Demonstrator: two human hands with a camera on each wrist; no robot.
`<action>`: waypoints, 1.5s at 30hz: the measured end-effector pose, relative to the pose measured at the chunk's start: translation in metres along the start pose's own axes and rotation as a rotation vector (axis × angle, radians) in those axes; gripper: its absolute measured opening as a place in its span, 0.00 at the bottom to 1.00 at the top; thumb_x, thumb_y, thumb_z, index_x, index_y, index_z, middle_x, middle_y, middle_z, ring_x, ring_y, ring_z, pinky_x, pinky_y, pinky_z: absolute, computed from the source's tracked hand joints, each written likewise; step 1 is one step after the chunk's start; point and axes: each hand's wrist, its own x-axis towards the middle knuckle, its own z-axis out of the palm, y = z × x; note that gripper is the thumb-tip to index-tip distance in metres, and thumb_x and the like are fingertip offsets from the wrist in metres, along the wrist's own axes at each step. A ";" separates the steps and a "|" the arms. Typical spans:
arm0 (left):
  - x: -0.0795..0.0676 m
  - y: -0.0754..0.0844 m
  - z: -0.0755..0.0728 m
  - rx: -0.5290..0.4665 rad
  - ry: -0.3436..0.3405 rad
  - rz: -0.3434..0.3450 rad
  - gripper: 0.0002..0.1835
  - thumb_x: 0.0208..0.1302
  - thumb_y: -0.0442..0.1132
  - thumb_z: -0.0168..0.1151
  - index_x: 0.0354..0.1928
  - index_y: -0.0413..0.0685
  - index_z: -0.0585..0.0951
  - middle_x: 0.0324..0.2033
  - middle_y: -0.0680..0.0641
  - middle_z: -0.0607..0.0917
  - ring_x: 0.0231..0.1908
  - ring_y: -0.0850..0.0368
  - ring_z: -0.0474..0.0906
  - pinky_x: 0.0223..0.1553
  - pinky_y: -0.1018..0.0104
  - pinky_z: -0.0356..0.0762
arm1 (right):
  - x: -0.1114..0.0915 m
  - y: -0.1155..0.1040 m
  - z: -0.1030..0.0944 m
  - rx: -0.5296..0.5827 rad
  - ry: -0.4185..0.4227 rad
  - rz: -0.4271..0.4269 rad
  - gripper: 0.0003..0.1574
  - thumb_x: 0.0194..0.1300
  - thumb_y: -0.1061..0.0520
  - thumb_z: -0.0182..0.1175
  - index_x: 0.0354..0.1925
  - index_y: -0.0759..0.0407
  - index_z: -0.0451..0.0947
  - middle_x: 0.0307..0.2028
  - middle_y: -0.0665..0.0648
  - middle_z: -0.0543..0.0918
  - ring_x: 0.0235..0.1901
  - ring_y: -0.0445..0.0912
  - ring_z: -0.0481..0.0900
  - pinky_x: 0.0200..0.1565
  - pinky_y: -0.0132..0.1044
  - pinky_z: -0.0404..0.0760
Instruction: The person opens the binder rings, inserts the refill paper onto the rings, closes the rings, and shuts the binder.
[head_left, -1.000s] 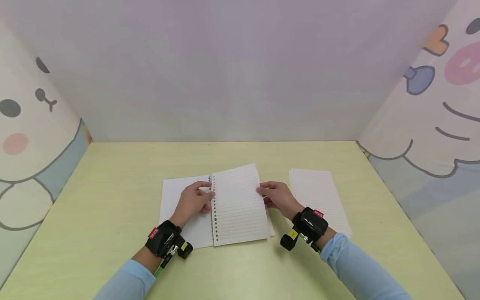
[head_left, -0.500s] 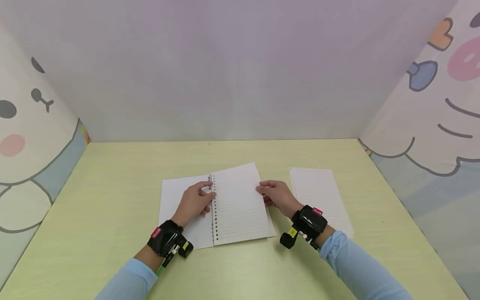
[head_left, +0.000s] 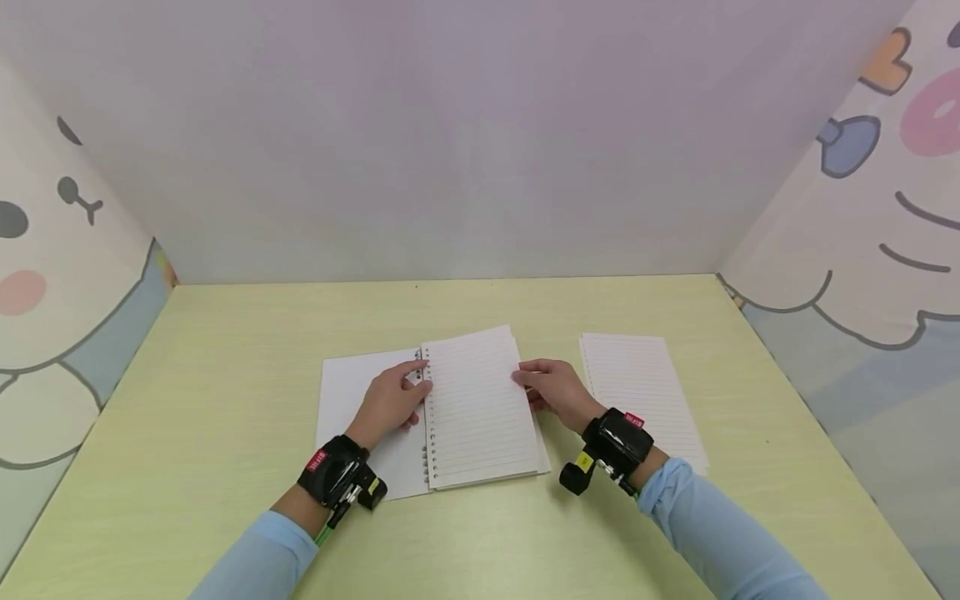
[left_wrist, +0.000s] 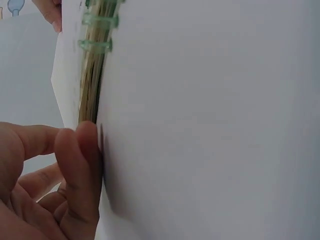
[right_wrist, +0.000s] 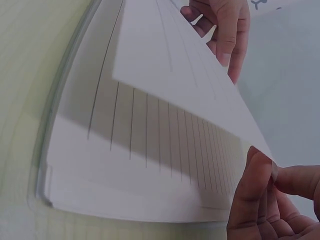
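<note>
An open ring-bound notebook (head_left: 345,392) lies mid-table, its left side plain white. Over its right side sits a lined loose-leaf sheet (head_left: 480,417) with punched holes along the left edge. My left hand (head_left: 386,404) has thumb and index finger at that holed edge; green binder rings (left_wrist: 97,46) show just beyond its fingertips in the left wrist view. My right hand (head_left: 558,392) pinches the sheet's right edge between thumb and finger. Seen from the right wrist, the sheet (right_wrist: 180,85) is raised at a slant above the lined pages (right_wrist: 100,175) beneath.
Right of the notebook, a small stack of lined sheets (head_left: 637,383) lies on the pale yellow table (head_left: 225,375), partly behind my right forearm. A plain back wall (head_left: 480,150) and cartoon-printed side panels (head_left: 862,233) enclose the table.
The sheet's holed edge has shifted slightly onto the rings, which now show along its holes. Both hands hold nearly the same places; the head view has shifted a little.
</note>
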 end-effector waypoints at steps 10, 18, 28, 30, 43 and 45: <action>0.000 -0.003 0.001 0.067 0.001 0.008 0.27 0.66 0.42 0.57 0.66 0.47 0.72 0.18 0.49 0.77 0.09 0.62 0.69 0.13 0.71 0.68 | 0.000 0.003 0.002 0.001 -0.003 0.001 0.25 0.66 0.57 0.58 0.58 0.67 0.74 0.35 0.55 0.80 0.27 0.43 0.76 0.27 0.28 0.77; -0.001 0.000 -0.001 0.128 0.009 0.025 0.28 0.66 0.43 0.57 0.68 0.47 0.70 0.16 0.50 0.78 0.09 0.61 0.70 0.16 0.70 0.66 | 0.000 0.002 0.004 0.002 -0.007 -0.029 0.24 0.67 0.58 0.57 0.58 0.68 0.75 0.35 0.56 0.80 0.28 0.42 0.75 0.28 0.29 0.76; -0.001 0.003 -0.001 0.192 -0.008 0.037 0.28 0.67 0.44 0.56 0.67 0.44 0.70 0.11 0.54 0.73 0.09 0.61 0.69 0.20 0.69 0.66 | 0.000 0.005 0.001 0.009 -0.007 -0.015 0.24 0.67 0.57 0.57 0.58 0.68 0.75 0.34 0.54 0.80 0.28 0.42 0.75 0.29 0.29 0.75; -0.001 0.003 -0.001 0.190 -0.006 0.034 0.28 0.66 0.43 0.56 0.67 0.43 0.70 0.12 0.53 0.74 0.09 0.61 0.70 0.21 0.69 0.66 | 0.000 0.005 0.001 0.015 -0.012 -0.010 0.25 0.66 0.56 0.58 0.58 0.68 0.74 0.34 0.54 0.80 0.28 0.42 0.75 0.28 0.29 0.76; -0.001 0.001 -0.003 0.177 0.001 0.083 0.28 0.63 0.41 0.61 0.65 0.41 0.71 0.20 0.46 0.84 0.11 0.61 0.71 0.22 0.68 0.68 | 0.001 0.004 0.003 0.005 -0.043 0.001 0.26 0.65 0.54 0.59 0.56 0.70 0.75 0.31 0.53 0.80 0.26 0.42 0.76 0.27 0.29 0.77; 0.000 0.000 -0.003 0.182 0.003 0.078 0.28 0.64 0.41 0.60 0.65 0.41 0.71 0.18 0.47 0.82 0.11 0.61 0.71 0.21 0.68 0.67 | 0.001 0.005 0.005 -0.002 -0.051 -0.002 0.25 0.65 0.55 0.59 0.55 0.70 0.75 0.30 0.52 0.80 0.26 0.42 0.75 0.27 0.29 0.76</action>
